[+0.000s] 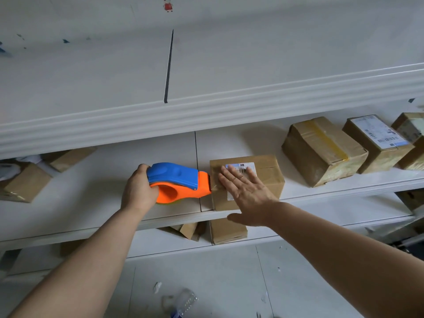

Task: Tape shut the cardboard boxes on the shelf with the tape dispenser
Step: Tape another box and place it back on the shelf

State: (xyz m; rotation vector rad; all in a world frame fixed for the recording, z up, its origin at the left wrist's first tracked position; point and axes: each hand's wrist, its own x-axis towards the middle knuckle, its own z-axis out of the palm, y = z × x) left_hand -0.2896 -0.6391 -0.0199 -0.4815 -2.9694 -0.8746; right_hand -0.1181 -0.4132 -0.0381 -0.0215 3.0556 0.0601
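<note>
A small cardboard box (268, 175) with a white barcode label stands on the white shelf (91, 180) in the middle of the view. My right hand (245, 191) lies flat on its top, fingers straight and spread. My left hand (138, 189) grips the blue and orange tape dispenser (179, 182) by its back end. The dispenser's orange nose touches the box's left edge.
Three more cardboard boxes (321, 150) stand further right on the same shelf. Open boxes (25, 182) lie at the far left. Below, a lower shelf holds other boxes (227, 230). An upper shelf edge (206, 115) overhangs. A plastic bottle (185, 301) lies on the floor.
</note>
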